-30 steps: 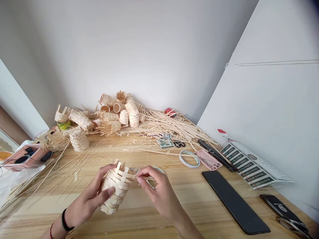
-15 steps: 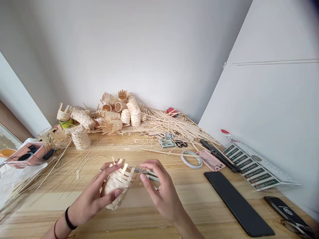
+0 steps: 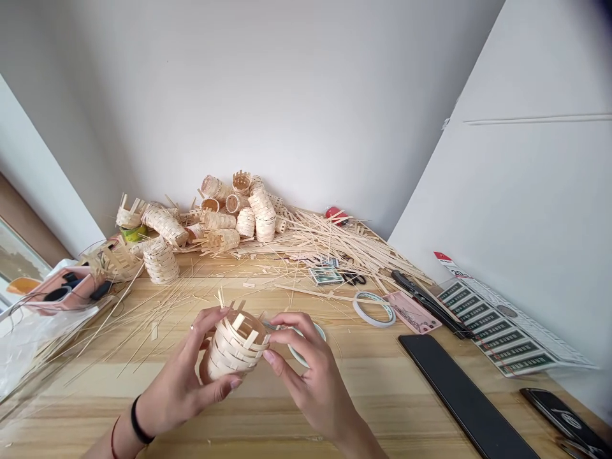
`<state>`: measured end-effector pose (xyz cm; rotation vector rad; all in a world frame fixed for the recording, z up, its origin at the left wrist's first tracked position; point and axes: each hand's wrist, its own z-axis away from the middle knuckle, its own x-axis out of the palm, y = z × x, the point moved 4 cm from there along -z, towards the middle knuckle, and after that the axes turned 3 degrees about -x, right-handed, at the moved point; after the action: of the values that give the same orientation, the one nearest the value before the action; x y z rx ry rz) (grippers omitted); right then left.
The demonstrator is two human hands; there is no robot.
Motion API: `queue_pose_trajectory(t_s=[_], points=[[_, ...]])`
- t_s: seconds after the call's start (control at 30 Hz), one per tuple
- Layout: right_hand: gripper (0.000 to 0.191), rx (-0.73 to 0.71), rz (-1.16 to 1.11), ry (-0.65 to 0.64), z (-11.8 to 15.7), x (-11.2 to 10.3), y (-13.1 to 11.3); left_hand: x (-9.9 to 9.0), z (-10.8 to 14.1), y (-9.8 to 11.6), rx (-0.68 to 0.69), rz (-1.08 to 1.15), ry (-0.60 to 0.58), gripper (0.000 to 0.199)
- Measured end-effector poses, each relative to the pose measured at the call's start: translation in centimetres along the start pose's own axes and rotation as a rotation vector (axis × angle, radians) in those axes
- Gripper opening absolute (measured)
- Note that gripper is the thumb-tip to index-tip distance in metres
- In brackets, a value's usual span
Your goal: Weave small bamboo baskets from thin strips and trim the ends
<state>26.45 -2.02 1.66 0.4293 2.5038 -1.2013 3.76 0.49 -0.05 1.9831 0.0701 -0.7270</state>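
Note:
A small woven basket (image 3: 233,349) of pale wooden strips is held tilted above the table, its open top facing up and away from me. Upright strip ends stick out around its rim. My left hand (image 3: 194,370) is wrapped around the left side, thumb on the near wall and fingers at the rim. At the rim's right edge, my right hand (image 3: 310,366) is closed, thumb and fingertips pinching there; whether a loose strip end is between them is hidden. Behind the right hand lies a pale green looped handle (image 3: 306,344), partly covered.
A heap of woven baskets (image 3: 220,220) lies against the wall, beside many loose strips (image 3: 344,245). To the right are a tape roll (image 3: 374,309), a pink card (image 3: 412,312), a black cutter (image 3: 428,303), a phone (image 3: 463,395) and a blade pack (image 3: 502,325). A pink box (image 3: 62,290) stands left.
The basket has turned and tipped so more of its open top shows. My right fingertips have come in from just beside the rim to its edge. The camera view has shifted slightly.

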Motion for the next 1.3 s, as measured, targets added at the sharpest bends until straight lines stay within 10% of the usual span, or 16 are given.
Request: queue_pose_trajectory(t_s=[0.77,1.3], points=[[0.020,0.050,-0.015,-0.020,0.1,0.4,0.8,-1.2,0.1,1.8,0.392,-0.240,0.378,0.096],[0.014,-0.040,-0.007,0.024,-0.1,0.3,0.3,-0.6,-0.3,1.8,0.318,-0.303,0.248,0.081]])
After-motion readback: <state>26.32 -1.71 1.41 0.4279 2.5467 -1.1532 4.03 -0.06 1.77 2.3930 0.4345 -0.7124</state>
